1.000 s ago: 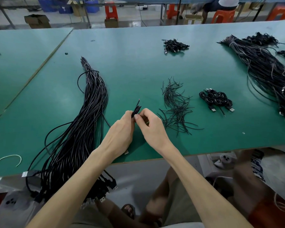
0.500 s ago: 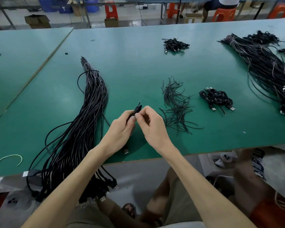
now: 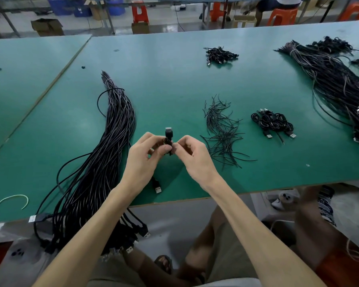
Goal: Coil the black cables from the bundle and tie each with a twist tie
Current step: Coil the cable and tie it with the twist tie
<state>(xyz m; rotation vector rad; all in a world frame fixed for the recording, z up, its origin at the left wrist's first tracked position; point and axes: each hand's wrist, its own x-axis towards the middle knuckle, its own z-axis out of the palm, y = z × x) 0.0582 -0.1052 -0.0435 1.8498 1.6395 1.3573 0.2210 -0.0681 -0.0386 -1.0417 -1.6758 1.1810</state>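
A long bundle of black cables [image 3: 104, 158] lies on the green table [image 3: 174, 83], running from the far middle to the near left edge, where its plugs hang over. Just right of it, my left hand [image 3: 142, 160] grips a small coiled black cable [image 3: 168, 139] with a plug end sticking up. My right hand [image 3: 192, 155] pinches the coil from the right side, thumb and forefinger together at its middle. Whether a twist tie is between the fingers cannot be made out. Another plug [image 3: 158, 186] of the cable hangs below my left hand. Loose black twist ties [image 3: 222, 129] lie scattered to the right.
A few tied coils [image 3: 273, 123] lie right of the ties, and another small pile [image 3: 219, 54] sits farther back. A second large cable bundle [image 3: 336, 83] fills the far right. A white tie [image 3: 11, 200] lies near the left front edge.
Both hands lifted slightly and spread a little apart. The coil turned upright, so its plug end now shows above my fingers.
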